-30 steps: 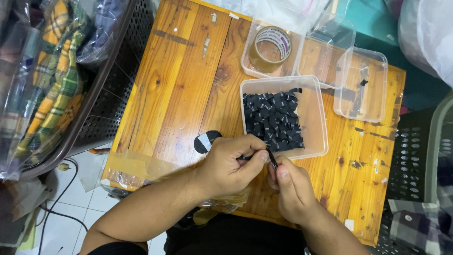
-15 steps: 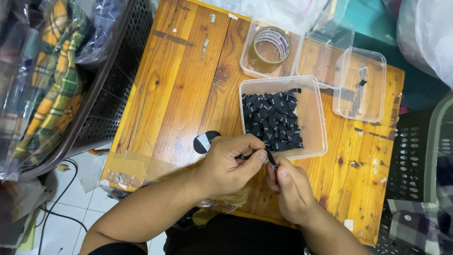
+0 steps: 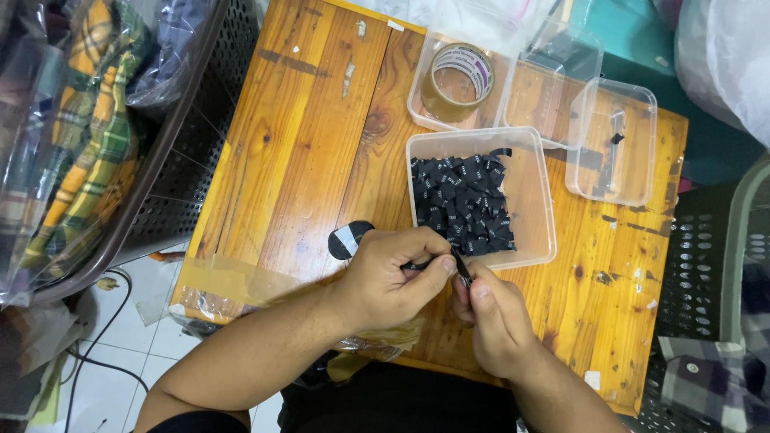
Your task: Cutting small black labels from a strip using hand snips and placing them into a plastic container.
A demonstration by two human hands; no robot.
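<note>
Barely moved since earlier: our left hand (image 3: pixel 393 277) and right hand (image 3: pixel 497 317) stay together | pinching small black fabric tag (image 3: pixel 461 269) over wooden bench (image 3: pixel 313 136) | step: working one tag | next needs fine fingertip control near clear plastic tub (image 3: pixel 533 192)

Both hands — left hand (image 3: pixel 395 277), right hand (image 3: pixel 496 319) — pinch a small black piece (image 3: pixel 461 269) beside the clear tub (image 3: pixel 531 196).

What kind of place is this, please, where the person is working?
Probably a small home garment workshop. A clear box of small black fabric labels sits on a worn wooden table, a roll of tape lies in another box, and bagged plaid clothing fills a basket beside it.
</note>
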